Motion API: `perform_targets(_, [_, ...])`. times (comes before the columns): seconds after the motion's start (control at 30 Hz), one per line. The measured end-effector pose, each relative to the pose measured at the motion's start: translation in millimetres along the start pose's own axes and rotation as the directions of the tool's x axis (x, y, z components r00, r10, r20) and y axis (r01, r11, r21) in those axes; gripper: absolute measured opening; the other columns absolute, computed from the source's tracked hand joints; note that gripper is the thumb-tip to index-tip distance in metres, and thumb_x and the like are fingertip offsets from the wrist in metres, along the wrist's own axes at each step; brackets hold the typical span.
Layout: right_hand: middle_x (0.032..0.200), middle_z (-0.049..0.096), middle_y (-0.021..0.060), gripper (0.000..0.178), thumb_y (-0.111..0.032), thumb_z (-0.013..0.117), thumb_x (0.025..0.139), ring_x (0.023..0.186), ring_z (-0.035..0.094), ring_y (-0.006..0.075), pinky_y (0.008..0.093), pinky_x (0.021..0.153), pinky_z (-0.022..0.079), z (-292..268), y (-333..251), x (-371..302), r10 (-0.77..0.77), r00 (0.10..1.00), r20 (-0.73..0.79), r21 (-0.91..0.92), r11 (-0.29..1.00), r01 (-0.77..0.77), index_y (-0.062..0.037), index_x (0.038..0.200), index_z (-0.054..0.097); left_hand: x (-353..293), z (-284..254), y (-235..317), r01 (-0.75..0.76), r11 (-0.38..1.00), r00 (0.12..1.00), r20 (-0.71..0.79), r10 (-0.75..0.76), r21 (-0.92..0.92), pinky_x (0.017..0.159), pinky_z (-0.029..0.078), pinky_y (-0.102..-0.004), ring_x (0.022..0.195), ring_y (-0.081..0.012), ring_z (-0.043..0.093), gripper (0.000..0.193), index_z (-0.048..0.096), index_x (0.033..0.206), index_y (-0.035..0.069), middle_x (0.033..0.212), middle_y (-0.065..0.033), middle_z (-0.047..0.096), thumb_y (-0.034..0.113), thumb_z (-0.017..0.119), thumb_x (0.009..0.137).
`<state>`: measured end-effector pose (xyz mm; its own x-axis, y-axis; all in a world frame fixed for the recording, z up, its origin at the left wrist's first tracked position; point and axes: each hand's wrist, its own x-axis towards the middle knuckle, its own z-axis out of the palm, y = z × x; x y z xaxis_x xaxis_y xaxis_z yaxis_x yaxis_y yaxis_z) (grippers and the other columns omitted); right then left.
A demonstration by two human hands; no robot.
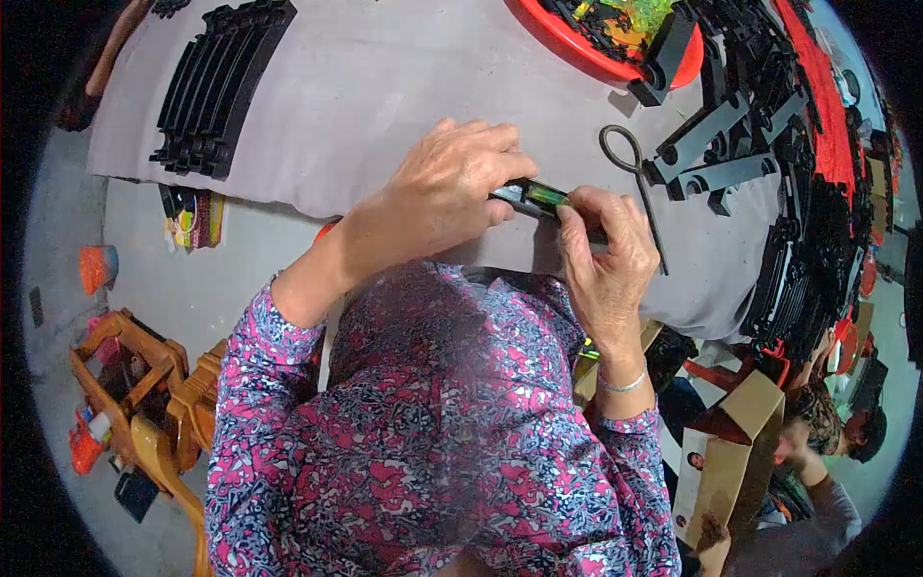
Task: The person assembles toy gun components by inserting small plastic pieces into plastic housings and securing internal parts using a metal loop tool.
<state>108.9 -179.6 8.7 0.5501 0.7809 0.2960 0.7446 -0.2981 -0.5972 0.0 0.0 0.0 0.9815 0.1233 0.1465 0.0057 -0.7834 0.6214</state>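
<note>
In front of my body, just past the table's near edge, both hands hold a small black spirit level part (525, 197) with a see-through green vial in it. My left hand (457, 178) is closed round its left end, the thumb below and the fingers above. With thumb and forefinger, my right hand (613, 245) pinches the other end beside the vial. Its far tip is hidden by my right fingers. Close to the right hand, a dark metal rod (652, 219) with a looped end lies on the grey tabletop (385, 72).
Long black plastic parts (213, 96) lie side by side at the far left. A red basin (567, 48) at the back holds green vials and black bits. Black parts (707, 144) heap along the right. Below are a cardboard box (745, 462) and a wooden chair (144, 365); other people work nearby.
</note>
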Motion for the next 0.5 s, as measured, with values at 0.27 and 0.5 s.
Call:
perform_targets(0.27, [0.082, 0.068, 0.0032, 0.009, -0.006, 0.072, 0.079, 0.075, 0.057, 0.0221, 0.035, 0.069, 0.038, 8, -3, -4, 0.043, 0.99, -0.132, -0.02, 0.999, -0.046, -0.0071, 0.088, 0.068, 7, 6, -4, -0.134, 0.985, 0.99, -0.05, 0.129, -0.109, 0.085, 0.045, -0.0404, 0.097, -0.0302, 0.06, 0.033, 0.065, 0.107, 0.0, 0.097, -0.0114, 0.062, 0.017, 0.067, 0.079])
perform_targets(0.5, [0.082, 0.068, 0.0036, 0.006, -0.007, 0.073, 0.08, 0.075, 0.057, 0.0225, 0.0357, 0.069, 0.038, 12, 1, -2, 0.105, 0.986, -0.133, -0.007, 0.994, -0.107, -0.0078, 0.086, 0.069, 30, 8, -8, -0.089, 0.976, 0.99, 0.09, 0.109, -0.196, 0.081, 0.047, -0.0432, 0.092, -0.034, 0.06, 0.03, 0.066, 0.107, 0.001, 0.092, -0.0138, 0.061, 0.021, 0.06, 0.086])
